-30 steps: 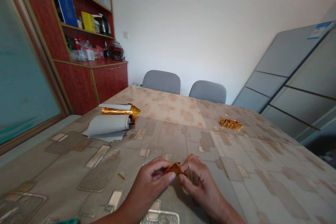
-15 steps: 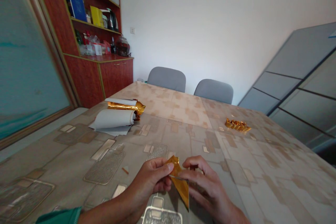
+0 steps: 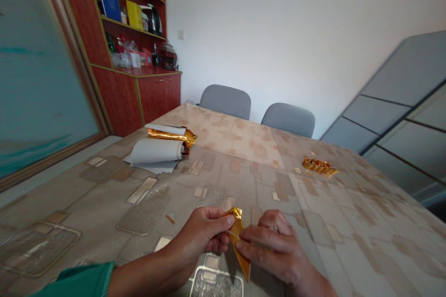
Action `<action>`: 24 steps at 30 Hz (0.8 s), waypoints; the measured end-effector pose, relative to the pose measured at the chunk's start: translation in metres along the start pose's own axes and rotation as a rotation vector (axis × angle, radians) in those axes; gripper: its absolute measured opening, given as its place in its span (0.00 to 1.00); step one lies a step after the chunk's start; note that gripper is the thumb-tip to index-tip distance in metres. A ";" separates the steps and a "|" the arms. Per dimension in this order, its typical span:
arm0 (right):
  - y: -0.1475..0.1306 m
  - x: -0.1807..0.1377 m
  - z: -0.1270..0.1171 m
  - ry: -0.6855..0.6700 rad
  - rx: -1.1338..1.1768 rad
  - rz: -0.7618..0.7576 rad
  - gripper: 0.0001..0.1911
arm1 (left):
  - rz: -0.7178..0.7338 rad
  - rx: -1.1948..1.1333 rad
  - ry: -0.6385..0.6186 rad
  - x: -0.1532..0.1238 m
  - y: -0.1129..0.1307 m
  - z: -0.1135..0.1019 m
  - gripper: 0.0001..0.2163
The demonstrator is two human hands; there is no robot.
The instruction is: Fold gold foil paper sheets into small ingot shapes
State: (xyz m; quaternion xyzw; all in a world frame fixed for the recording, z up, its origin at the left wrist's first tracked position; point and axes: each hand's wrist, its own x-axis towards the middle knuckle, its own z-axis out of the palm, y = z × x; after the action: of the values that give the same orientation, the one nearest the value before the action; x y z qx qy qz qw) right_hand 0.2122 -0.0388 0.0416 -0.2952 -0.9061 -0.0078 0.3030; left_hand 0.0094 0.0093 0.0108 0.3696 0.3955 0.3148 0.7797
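Observation:
A folded piece of gold foil paper [image 3: 237, 227] is held between my two hands above the table's near side. It is narrow, with a shiny crumpled upper end and a pointed lower end. My left hand [image 3: 209, 229] pinches its upper left part between thumb and fingers. From the other side, my right hand [image 3: 275, 243] presses its fingertips on the paper's middle, along a pale edge or crease. The right thumb is mostly hidden.
Rolled white-backed gold paper [image 3: 158, 151] lies at the table's left. A row of folded gold pieces [image 3: 319, 166] sits at the right. A small brownish scrap [image 3: 170, 218] rests left of my hands. Two grey chairs [image 3: 226, 101] stand beyond the patterned table [image 3: 240, 139].
My right hand's fingers have come down from a raised, spread pose and closed on the gold paper. The paper looks narrower now. The view has shifted slightly.

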 end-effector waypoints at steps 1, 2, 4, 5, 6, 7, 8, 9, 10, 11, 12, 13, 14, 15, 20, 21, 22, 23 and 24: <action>0.000 0.001 -0.001 -0.008 0.005 -0.009 0.13 | -0.005 0.003 -0.002 0.000 0.000 0.000 0.26; 0.000 0.001 0.000 -0.007 0.033 0.003 0.13 | -0.006 0.008 -0.004 0.000 -0.001 0.000 0.26; -0.002 0.004 0.003 0.006 0.141 0.070 0.13 | -0.001 0.026 -0.007 0.001 -0.001 0.001 0.26; -0.002 0.005 0.007 0.018 0.210 0.122 0.14 | 0.005 0.035 -0.006 0.001 -0.002 0.001 0.26; -0.003 0.006 0.011 0.040 0.282 0.182 0.14 | 0.011 0.041 -0.003 0.001 -0.002 0.002 0.27; -0.004 0.007 0.016 0.072 0.349 0.249 0.15 | 0.018 0.046 0.001 0.001 -0.002 0.002 0.27; -0.004 0.007 0.021 0.114 0.408 0.323 0.16 | 0.022 0.050 0.005 0.001 -0.003 0.002 0.27; -0.005 0.006 0.026 0.166 0.461 0.406 0.16 | 0.025 0.053 0.008 0.000 -0.003 0.002 0.27; -0.005 0.005 0.030 0.215 0.508 0.491 0.17 | 0.026 0.056 0.010 0.000 -0.003 0.002 0.28; -0.005 0.004 0.033 0.257 0.550 0.567 0.18 | 0.024 0.061 0.007 0.000 -0.002 0.002 0.28; -0.004 0.003 0.035 0.283 0.583 0.625 0.19 | 0.022 0.065 0.004 0.000 -0.002 0.002 0.29; -0.004 0.002 0.035 0.296 0.604 0.652 0.20 | 0.021 0.069 0.000 -0.001 -0.002 0.002 0.29; -0.003 0.002 0.034 0.295 0.614 0.645 0.20 | 0.020 0.070 -0.002 -0.001 -0.001 0.001 0.29; -0.003 0.002 0.031 0.281 0.612 0.610 0.20 | 0.020 0.068 -0.001 0.000 0.000 0.001 0.29; -0.002 0.004 0.015 0.157 0.397 0.382 0.11 | 0.026 0.058 0.009 0.001 0.005 0.000 0.27; -0.002 0.004 0.014 0.144 0.339 0.354 0.10 | 0.026 0.065 0.007 0.001 0.005 0.000 0.27; -0.002 0.003 0.015 0.139 0.289 0.326 0.10 | 0.026 0.074 0.005 0.000 0.006 0.000 0.27; -0.001 0.001 0.016 0.148 0.248 0.296 0.10 | 0.025 0.084 0.004 0.000 0.006 0.000 0.27; -0.001 0.000 0.018 0.154 0.211 0.257 0.11 | 0.026 0.093 0.005 0.000 0.005 0.000 0.28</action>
State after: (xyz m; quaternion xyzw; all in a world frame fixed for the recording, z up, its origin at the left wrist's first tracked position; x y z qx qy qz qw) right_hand 0.2018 -0.0362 0.0268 -0.3736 -0.8309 0.1034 0.3991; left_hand 0.0084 0.0117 0.0154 0.4099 0.4066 0.3072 0.7565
